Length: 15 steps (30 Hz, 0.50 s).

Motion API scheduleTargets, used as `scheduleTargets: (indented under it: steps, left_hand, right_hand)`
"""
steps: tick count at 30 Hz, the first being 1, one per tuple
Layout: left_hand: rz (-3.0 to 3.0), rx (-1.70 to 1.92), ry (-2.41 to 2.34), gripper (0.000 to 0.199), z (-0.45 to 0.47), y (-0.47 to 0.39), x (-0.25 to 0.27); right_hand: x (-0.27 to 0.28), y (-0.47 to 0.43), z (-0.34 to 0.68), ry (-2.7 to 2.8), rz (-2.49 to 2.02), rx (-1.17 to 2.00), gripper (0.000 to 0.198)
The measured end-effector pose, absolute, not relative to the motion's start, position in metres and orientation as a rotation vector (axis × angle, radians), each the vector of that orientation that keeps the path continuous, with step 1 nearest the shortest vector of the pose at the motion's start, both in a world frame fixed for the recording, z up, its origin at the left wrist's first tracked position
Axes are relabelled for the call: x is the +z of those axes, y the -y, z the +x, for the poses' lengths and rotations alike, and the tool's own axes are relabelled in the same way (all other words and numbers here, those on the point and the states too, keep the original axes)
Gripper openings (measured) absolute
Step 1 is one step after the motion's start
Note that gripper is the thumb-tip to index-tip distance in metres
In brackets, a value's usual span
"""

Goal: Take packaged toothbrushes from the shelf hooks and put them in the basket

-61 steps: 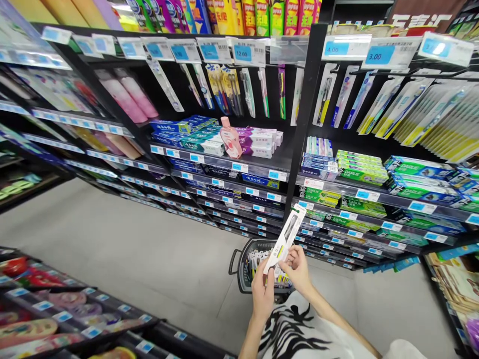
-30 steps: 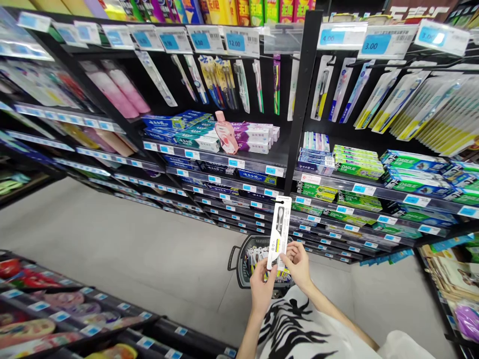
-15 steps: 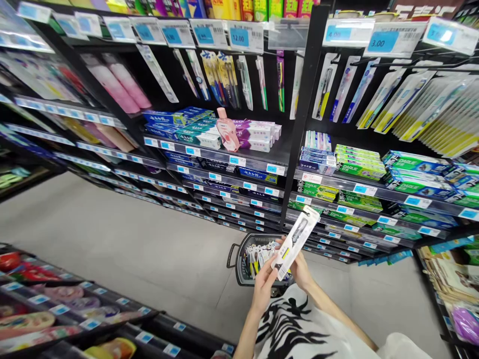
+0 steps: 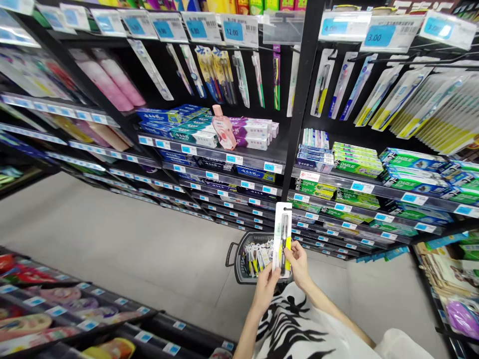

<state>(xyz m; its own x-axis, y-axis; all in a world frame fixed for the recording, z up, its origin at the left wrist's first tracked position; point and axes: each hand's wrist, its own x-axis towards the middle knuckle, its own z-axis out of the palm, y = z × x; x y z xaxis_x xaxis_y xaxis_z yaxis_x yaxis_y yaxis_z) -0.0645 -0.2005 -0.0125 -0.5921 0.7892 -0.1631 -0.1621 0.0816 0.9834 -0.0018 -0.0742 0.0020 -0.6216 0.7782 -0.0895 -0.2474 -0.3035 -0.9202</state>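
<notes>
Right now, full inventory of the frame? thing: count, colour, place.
carded toothbrush pack: one, white card with black-and-yellow brush, upright in both hands, above the basket
black plastic shopping basket: one, on the grey floor, holding more packs
hanging toothbrush packs: many, mixed colours, on pegs, top row
green and blue toothpaste boxes: many, stacked on the right shelves
blue, teal and purple toothpaste boxes: many, centre shelf
pink bottle: one, standing among the centre boxes
pink tubes: two, upper left
blue-and-white price tags: many, along shelf edges
left hand: one, at the pack's lower edge
right hand: one, gripping the pack's lower right side
</notes>
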Motion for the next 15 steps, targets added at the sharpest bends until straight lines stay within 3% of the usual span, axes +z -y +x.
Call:
scheduleTargets:
  steps: [5, 15]
  left_hand:
    - [0.679, 1.615, -1.625, 0.036, -0.063, 0.202, -0.013]
    - [0.670, 1.617, -1.667, 0.037, -0.066, 0.201, -0.021]
  right_hand:
    - [0.001, 0.075, -0.002, 1.264, -0.754, 1.970, 0.037]
    - [0.004, 0.074, -0.003, 1.210, -0.752, 1.972, 0.037]
